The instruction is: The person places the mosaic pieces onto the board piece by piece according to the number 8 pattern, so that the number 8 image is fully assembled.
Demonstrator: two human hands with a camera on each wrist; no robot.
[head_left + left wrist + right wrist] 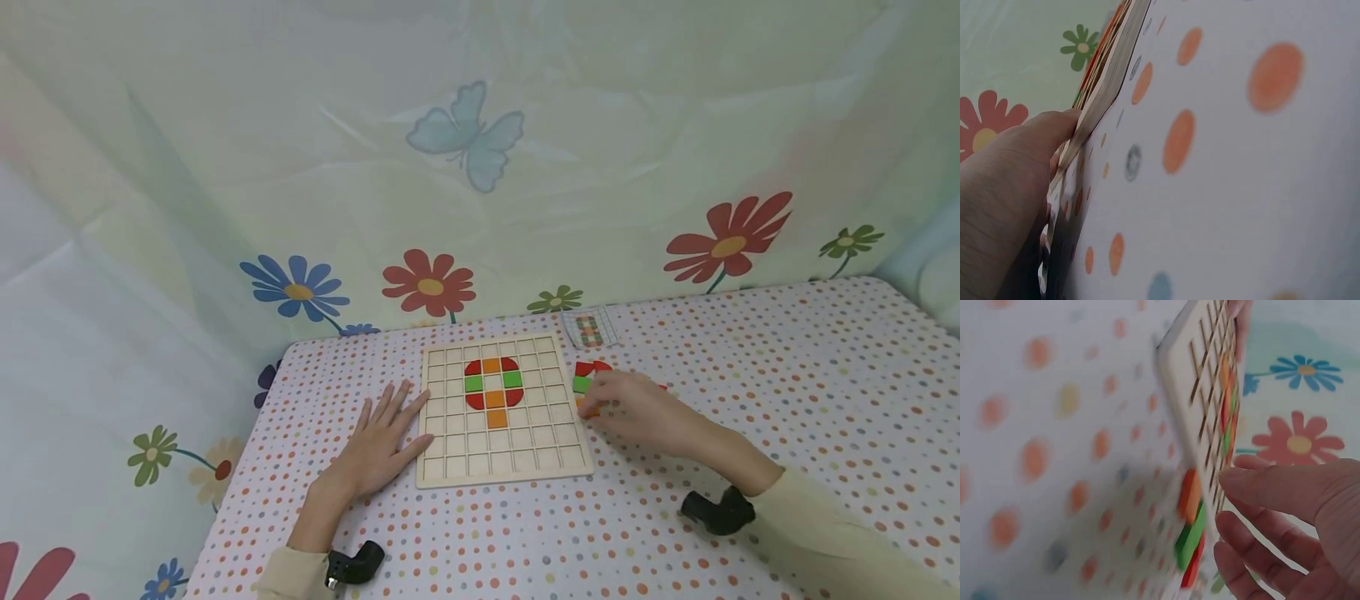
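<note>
A pale wooden grid board point(453, 464) lies on the dotted tablecloth. On it, red, green and orange tiles form a rounded ring around an orange tile point(497, 418) that sits below. Spread along the board's left edge, my left hand point(378, 454) lies flat, fingertips and thumb at the rim; its thumb also shows in the left wrist view. Over the right edge hovers my right hand point(637, 412), fingers bent loosely with a gap to the thumb point(1260, 484) and no tile between them. Beneath it are loose tiles: green point(1191, 540), orange point(1190, 495) and red point(1194, 562).
Beyond the board's upper right corner lies a small pattern card point(590, 328) with a printed grid and coloured squares. A flowered cloth backdrop point(600, 233) rises behind the table. Black wrist devices point(718, 511) sit on both forearms.
</note>
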